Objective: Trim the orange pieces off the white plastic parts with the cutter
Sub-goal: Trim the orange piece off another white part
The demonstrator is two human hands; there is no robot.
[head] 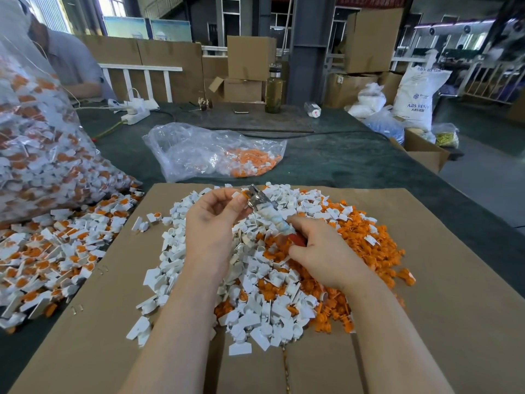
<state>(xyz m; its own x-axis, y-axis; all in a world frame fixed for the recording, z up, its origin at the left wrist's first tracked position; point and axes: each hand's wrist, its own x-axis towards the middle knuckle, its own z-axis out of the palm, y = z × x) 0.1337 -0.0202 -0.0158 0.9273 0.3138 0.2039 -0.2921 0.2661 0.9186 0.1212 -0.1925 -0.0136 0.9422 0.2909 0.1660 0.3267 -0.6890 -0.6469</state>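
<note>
Head view: cutter jaws at a small part over the sorted heap

Head camera looks down on a cardboard sheet (426,280) lying on the surface. The right hand (321,251) curls round the cutter (268,216) by its wrapped handles, jaws pointing up and left. The left hand (211,220) pinches a small white plastic part (238,194) with an orange piece at those jaws. Below lie trimmed white parts (255,317) and, to their right, orange pieces (366,237). Untrimmed parts (42,257) spill from a clear bag (34,149) on the left.
</note>
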